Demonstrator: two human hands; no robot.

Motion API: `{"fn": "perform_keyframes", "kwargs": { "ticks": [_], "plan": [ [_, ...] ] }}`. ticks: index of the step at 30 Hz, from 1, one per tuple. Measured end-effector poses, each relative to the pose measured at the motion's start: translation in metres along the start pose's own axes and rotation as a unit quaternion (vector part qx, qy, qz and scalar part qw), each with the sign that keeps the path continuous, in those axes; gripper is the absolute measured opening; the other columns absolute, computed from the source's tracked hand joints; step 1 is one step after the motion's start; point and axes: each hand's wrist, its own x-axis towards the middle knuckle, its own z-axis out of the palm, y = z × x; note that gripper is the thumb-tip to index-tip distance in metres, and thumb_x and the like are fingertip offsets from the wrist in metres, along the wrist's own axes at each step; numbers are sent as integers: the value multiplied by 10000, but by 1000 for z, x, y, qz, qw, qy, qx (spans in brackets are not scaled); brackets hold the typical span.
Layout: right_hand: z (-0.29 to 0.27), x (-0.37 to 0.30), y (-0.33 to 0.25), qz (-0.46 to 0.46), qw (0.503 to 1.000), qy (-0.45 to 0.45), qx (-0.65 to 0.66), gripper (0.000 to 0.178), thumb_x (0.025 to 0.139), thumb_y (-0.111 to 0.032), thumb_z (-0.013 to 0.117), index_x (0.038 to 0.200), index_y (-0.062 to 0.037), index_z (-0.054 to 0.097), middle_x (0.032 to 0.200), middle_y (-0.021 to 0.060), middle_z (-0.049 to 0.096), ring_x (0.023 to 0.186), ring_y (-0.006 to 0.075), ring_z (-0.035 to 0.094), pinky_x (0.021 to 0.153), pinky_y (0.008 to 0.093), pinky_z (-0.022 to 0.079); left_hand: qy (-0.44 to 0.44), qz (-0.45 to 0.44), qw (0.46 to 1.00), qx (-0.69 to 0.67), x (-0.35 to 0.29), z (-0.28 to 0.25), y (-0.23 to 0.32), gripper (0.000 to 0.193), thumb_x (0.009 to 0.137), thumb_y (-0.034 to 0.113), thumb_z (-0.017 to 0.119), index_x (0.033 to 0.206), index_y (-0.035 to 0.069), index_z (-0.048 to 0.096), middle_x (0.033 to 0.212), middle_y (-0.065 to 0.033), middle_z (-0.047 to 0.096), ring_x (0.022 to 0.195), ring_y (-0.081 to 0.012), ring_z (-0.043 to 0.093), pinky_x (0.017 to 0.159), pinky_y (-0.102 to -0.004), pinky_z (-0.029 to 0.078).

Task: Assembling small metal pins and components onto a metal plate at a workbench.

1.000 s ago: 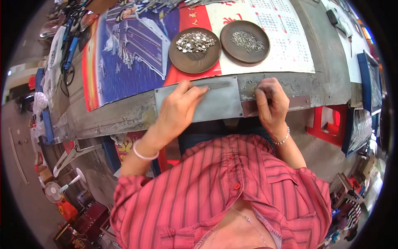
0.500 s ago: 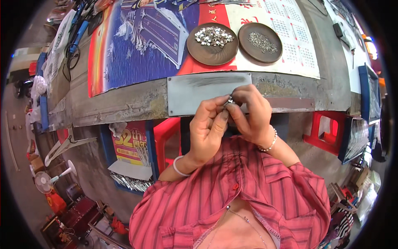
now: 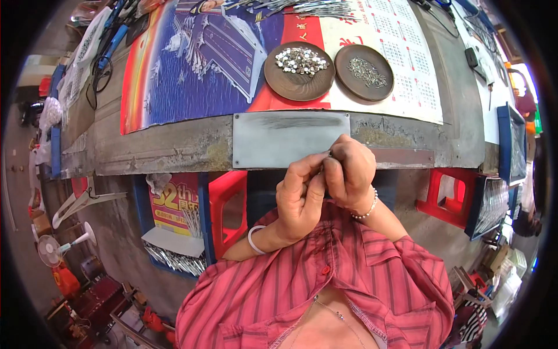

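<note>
My left hand (image 3: 299, 198) and my right hand (image 3: 353, 173) meet just in front of the table edge, fingertips pinched together. Between them is a small metal piece (image 3: 330, 154), mostly covered by the fingers; only a dark bit shows. Beyond the hands, a round brown plate (image 3: 290, 88) carries a heap of small shiny silver pieces (image 3: 300, 61). Touching or nearly touching it on the right, a second brown plate (image 3: 344, 74) holds thin, short metal pins (image 3: 367, 72).
A grey metal sheet (image 3: 285, 142) is fixed at the table's front edge. Printed posters (image 3: 192, 99) cover the tabletop, with long metal strips (image 3: 325, 8) at the far side. Below are a blue bin of metal parts (image 3: 174, 256) and red stools (image 3: 229, 212). Cables and tools (image 3: 113, 46) lie far left.
Both hands have shifted slightly nearer to me relative to the table. The fingers have closed in further, covering the shiny metal piece that showed between them before.
</note>
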Motion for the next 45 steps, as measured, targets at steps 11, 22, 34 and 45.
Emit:
{"fn": "perform_keyframes", "kwargs": {
  "ticks": [11, 22, 34, 45],
  "plan": [
    [-8, -8, -16, 279, 937, 7, 212, 181, 917, -117, 524, 828, 41, 525, 699, 65, 524, 597, 97, 498, 529, 217, 402, -21, -104, 979, -172, 13, -8, 9, 310, 941, -10, 462, 1249, -23, 422, 1075, -55, 561, 882, -89, 558, 804, -203, 454],
    [13, -22, -14, 66, 989, -2, -133, 92, 854, -74, 573, 871, -4, 517, 728, 112, 541, 594, 257, 507, 540, 346, 410, -17, -144, 981, -130, -1, -13, 6, 343, 954, 46, 467, 1291, 5, 422, 970, 0, 553, 681, -22, 421, 600, -163, 358],
    [5, -18, -18, 42, 998, -5, -44, 155, 776, -51, 644, 867, -2, 529, 746, 112, 547, 607, 249, 532, 543, 320, 429, -40, -103, 990, -83, -7, -17, 11, 297, 960, 40, 453, 1252, -11, 469, 919, -13, 598, 738, -37, 501, 683, -168, 439],
    [5, -18, -23, 116, 989, -40, 78, 49, 826, -9, 568, 837, 29, 539, 715, 111, 535, 563, 207, 510, 537, 274, 424, -6, -118, 981, -156, -8, -20, 11, 331, 951, 25, 468, 1278, -3, 424, 941, 6, 562, 710, -12, 447, 622, -149, 384]
  ]
}}
